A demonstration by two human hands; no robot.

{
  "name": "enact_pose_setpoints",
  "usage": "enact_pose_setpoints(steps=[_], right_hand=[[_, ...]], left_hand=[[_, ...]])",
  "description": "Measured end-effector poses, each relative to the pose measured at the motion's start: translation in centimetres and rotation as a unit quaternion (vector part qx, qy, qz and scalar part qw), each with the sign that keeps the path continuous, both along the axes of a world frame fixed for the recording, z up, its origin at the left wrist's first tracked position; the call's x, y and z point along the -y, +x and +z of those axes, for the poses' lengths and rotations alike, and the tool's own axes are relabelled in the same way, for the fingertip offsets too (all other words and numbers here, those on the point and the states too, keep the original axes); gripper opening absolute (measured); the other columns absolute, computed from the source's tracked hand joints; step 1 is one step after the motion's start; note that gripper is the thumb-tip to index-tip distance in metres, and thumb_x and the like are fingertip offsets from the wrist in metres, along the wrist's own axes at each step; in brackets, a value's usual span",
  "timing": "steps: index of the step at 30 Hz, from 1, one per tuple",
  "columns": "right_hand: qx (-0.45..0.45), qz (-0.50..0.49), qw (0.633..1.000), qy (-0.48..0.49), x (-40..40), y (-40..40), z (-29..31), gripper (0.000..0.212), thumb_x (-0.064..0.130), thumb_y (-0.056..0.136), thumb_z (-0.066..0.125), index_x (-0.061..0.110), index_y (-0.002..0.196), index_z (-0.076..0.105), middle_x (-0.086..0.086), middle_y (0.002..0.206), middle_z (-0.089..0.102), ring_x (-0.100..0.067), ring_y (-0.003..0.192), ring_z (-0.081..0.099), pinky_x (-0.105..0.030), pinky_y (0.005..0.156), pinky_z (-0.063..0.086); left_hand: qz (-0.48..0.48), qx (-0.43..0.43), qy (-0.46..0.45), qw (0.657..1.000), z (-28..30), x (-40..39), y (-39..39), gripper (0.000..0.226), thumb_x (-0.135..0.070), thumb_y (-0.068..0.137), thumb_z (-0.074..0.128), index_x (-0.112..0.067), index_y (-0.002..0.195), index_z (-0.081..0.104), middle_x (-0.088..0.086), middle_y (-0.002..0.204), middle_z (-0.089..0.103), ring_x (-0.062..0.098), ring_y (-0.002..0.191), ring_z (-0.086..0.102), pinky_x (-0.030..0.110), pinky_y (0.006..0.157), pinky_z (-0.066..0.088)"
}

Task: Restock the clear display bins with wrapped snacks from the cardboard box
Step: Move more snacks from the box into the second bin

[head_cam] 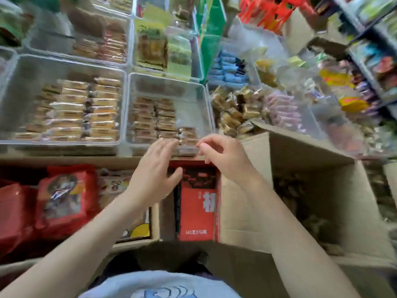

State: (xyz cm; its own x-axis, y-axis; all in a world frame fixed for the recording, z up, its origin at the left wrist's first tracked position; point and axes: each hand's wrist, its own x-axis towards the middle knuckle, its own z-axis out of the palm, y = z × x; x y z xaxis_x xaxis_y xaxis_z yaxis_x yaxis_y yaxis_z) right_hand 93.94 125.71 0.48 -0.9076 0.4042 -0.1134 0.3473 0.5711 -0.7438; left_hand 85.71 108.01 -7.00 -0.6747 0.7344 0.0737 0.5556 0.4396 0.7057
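1. Box (311,190): stands open at the right, nearest the person, with dark snacks (300,198) blurred inside. Its raised flap sits close to the bin; a reach back could catch it.
2. Left hand (156,166): fingers spread, holding nothing, at the bin's near wall.
3. Right hand (221,153): fingers loosely curled; whether it pinches anything, I cannot tell.
4. Bin (193,91): two full rows, a short third stack (188,135) in the near right corner. A careless brush could topple that stack.
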Motion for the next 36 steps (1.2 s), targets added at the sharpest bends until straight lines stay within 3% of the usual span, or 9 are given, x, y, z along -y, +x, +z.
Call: enact_pose_setpoints(steps=[6,10,14,17,25,29,31,33,36], right_hand=[[-0.086,-0.165,0.982,0.031,-15.6,14.8,3.0,0.014,0.018,0.099,0.058,0.016,0.097,0.072,0.002,0.078,0.071,-0.010,0.063,0.065,-0.023,0.063,0.056],[-0.068,-0.202,0.976,0.042,-23.9,20.0,0.4,0.014,0.020,0.100,0.057,0.020,0.096,0.070,0.005,0.078,0.069,-0.002,0.060,0.063,-0.016,0.058,0.050],[0.040,-0.174,0.981,0.077,-30.5,21.6,-4.7,0.014,0.023,0.097,0.057,0.021,0.097,0.071,0.003,0.091,0.072,-0.016,0.082,0.067,-0.030,0.075,0.053],[0.114,-0.141,0.975,0.131,-33.2,20.9,-9.1,0.020,0.025,0.097,0.056,0.018,0.109,0.070,-0.005,0.112,0.070,-0.026,0.104,0.064,-0.036,0.086,0.053],[0.292,0.016,0.917,0.273,-32.4,19.9,-19.3,0.058,0.010,0.098,0.051,0.013,0.152,0.032,-0.016,0.152,0.033,-0.035,0.139,0.033,-0.044,0.106,0.041],[0.271,0.010,0.897,0.351,-32.1,18.8,-19.7,0.041,0.010,0.100,0.042,0.010,0.140,0.046,-0.015,0.142,0.042,-0.033,0.131,0.040,-0.043,0.102,0.039],[0.239,-0.014,0.931,0.276,-32.4,18.5,-19.3,0.029,0.019,0.099,0.052,0.010,0.126,0.059,-0.014,0.132,0.053,-0.033,0.120,0.052,-0.040,0.095,0.044],[0.179,-0.092,0.978,0.056,-32.2,18.4,-17.6,0.023,0.028,0.092,0.068,0.012,0.108,0.068,-0.010,0.111,0.066,-0.029,0.104,0.063,-0.033,0.079,0.049],[0.120,-0.121,0.942,-0.288,-30.9,18.1,-12.6,0.023,0.029,0.091,0.071,0.013,0.108,0.069,-0.013,0.102,0.073,-0.021,0.087,0.067,-0.031,0.072,0.053]], left_hand=[[-0.096,-0.005,0.046,0.994,4.9,-16.2,13.0,0.066,-0.043,0.094,0.053,-0.018,0.153,0.036,0.002,0.160,0.034,0.019,0.150,0.025,0.042,0.124,0.022],[-0.081,-0.102,-0.003,0.992,5.5,-25.4,17.1,0.063,-0.039,0.101,0.054,-0.026,0.157,0.028,-0.001,0.166,0.018,0.017,0.154,0.010,0.008,0.108,-0.020],[-0.042,-0.184,-0.131,0.973,3.6,-28.7,17.4,0.068,-0.035,0.096,0.057,-0.017,0.156,0.031,0.014,0.167,0.012,0.029,0.156,0.000,0.042,0.125,-0.009],[-0.025,-0.253,-0.181,0.950,2.9,-28.5,17.5,0.065,-0.030,0.088,0.065,-0.009,0.147,0.047,0.021,0.163,0.025,0.036,0.154,0.013,0.057,0.124,0.003],[-0.001,-0.263,-0.207,0.942,2.4,-28.8,17.2,0.060,-0.040,0.093,0.052,-0.015,0.147,0.045,0.018,0.163,0.026,0.033,0.154,0.013,0.058,0.123,0.012],[-0.001,-0.263,-0.202,0.943,2.1,-28.8,17.0,0.059,-0.039,0.092,0.055,-0.014,0.146,0.047,0.019,0.162,0.028,0.033,0.154,0.015,0.059,0.123,0.013],[-0.002,-0.255,-0.196,0.947,2.1,-28.8,17.0,0.057,-0.038,0.093,0.056,-0.015,0.145,0.047,0.018,0.162,0.028,0.033,0.154,0.013,0.059,0.123,0.011],[-0.003,-0.247,-0.179,0.952,2.0,-28.7,16.9,0.056,-0.037,0.093,0.057,-0.017,0.144,0.048,0.017,0.162,0.028,0.032,0.154,0.013,0.058,0.124,0.009],[0.013,-0.208,-0.124,0.970,2.2,-28.5,16.9,0.058,-0.038,0.095,0.057,-0.015,0.147,0.045,0.015,0.162,0.028,0.030,0.154,0.013,0.051,0.126,0.007]])
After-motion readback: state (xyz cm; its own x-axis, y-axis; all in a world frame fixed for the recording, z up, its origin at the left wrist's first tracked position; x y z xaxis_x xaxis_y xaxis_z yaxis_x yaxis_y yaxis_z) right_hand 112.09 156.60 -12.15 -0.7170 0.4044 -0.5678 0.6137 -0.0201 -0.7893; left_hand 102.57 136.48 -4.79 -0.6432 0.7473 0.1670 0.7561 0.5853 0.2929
